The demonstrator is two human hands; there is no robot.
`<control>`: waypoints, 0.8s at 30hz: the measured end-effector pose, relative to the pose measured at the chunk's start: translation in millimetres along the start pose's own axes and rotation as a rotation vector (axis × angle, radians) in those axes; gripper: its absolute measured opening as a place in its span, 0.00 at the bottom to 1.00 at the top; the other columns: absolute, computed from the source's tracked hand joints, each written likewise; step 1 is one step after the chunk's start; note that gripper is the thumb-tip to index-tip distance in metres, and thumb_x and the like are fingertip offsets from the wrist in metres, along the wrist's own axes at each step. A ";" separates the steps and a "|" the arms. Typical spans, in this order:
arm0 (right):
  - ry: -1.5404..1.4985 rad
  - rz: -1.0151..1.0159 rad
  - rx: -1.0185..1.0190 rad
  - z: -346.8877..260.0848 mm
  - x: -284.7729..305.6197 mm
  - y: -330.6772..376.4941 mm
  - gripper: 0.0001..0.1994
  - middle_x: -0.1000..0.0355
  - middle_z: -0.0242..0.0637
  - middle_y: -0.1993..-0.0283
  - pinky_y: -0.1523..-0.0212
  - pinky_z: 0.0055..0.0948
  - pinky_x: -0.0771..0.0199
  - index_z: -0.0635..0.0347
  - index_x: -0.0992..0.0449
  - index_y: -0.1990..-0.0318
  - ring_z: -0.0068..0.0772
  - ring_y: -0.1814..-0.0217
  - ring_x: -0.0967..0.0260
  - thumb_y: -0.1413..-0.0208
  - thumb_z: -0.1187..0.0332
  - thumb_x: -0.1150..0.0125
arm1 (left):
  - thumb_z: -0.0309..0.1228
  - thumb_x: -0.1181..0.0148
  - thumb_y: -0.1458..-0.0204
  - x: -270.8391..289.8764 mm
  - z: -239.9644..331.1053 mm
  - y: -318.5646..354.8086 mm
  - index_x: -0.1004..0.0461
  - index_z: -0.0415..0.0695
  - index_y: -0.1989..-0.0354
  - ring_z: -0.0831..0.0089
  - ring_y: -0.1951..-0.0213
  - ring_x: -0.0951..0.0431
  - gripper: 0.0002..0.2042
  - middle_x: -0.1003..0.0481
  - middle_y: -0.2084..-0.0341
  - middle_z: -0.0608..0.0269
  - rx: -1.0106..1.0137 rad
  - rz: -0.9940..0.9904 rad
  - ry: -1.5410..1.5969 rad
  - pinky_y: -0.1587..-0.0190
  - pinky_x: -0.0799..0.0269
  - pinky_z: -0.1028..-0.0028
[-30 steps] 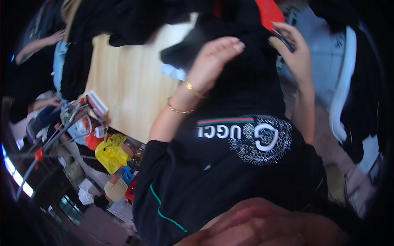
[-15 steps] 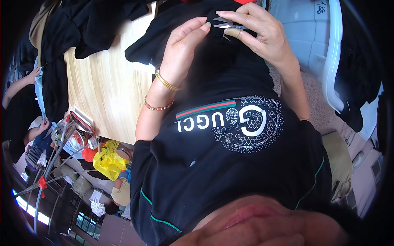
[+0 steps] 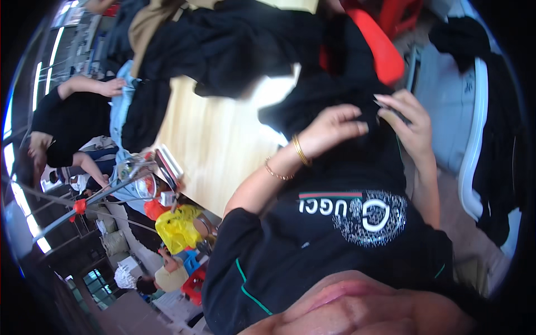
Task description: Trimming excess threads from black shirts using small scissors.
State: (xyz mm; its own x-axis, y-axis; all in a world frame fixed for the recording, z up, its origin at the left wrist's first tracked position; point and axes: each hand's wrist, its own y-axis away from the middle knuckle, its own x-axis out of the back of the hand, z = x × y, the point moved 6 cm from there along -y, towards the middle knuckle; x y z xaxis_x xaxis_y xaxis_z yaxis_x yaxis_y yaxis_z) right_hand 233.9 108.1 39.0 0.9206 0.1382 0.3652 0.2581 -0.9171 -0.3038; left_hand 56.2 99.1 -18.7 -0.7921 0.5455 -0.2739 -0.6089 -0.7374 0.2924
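In the head view, small scissors (image 3: 382,104) were held in the right hand (image 3: 410,117), gripped between the thumb and the bent fingers, with the pointed tip directed leftward over black cloth (image 3: 329,92). The left hand (image 3: 339,125) was held just to the left of the scissors, above the same cloth, its fingers bent and the thumb near them; whether any cloth was pinched there could not be told because of blur. A gold bangle (image 3: 301,151) was worn on the left wrist. The black cloth was spread in front of the person's body, partly over the edge of a pale wooden table (image 3: 201,134), on which more dark cloth (image 3: 223,50) was heaped. A light blue tub (image 3: 446,106) was seen to the right, near the right hand, and a smooth red object (image 3: 385,61) beyond it. At the left, light blue fabric (image 3: 120,111) was touched by a co-worker's hand (image 3: 114,86).
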 end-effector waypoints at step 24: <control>-0.207 0.258 -0.173 43.8 15.9 19.3 0.17 0.28 0.33 0.55 0.47 0.22 0.31 0.68 0.22 0.46 0.22 0.52 0.29 0.44 0.77 0.34 | 0.36 0.34 0.45 359.5 150.2 217.8 0.46 0.35 0.30 0.58 0.33 0.40 0.38 0.41 0.32 0.48 -0.620 1.163 -0.361 0.33 0.45 0.64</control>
State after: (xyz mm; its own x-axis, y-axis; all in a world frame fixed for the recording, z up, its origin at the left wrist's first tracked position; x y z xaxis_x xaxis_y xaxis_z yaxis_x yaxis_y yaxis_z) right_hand 266.4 109.0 0.4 0.9933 -0.0497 0.1047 -0.0276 -0.9789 -0.2025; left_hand -367.6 194.5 84.2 -0.8544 -0.5040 0.1265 0.4530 -0.8417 -0.2937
